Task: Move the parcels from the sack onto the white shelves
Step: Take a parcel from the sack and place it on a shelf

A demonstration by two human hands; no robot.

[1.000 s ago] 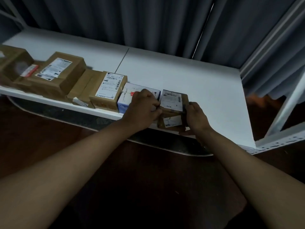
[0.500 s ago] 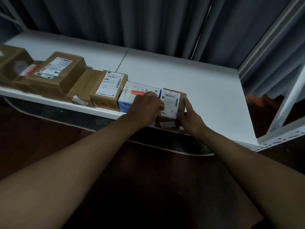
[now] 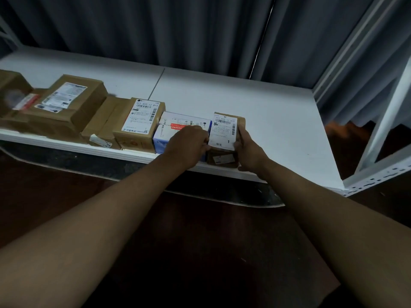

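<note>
While both hands (image 3: 250,150) grip it, brown parcel (image 3: 224,132) on white shelf (image 3: 278,134)

Labelled brown parcel (image 3: 226,132) on white shelf (image 3: 278,134)

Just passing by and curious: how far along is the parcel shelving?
Done: a row of parcels, among them a big brown box, a labelled box and a blue-white box, already sits on the shelf. In hand: the left hand and right hand hold a small brown box at the row's end. Left: unknown, the sack is out of view.
</note>
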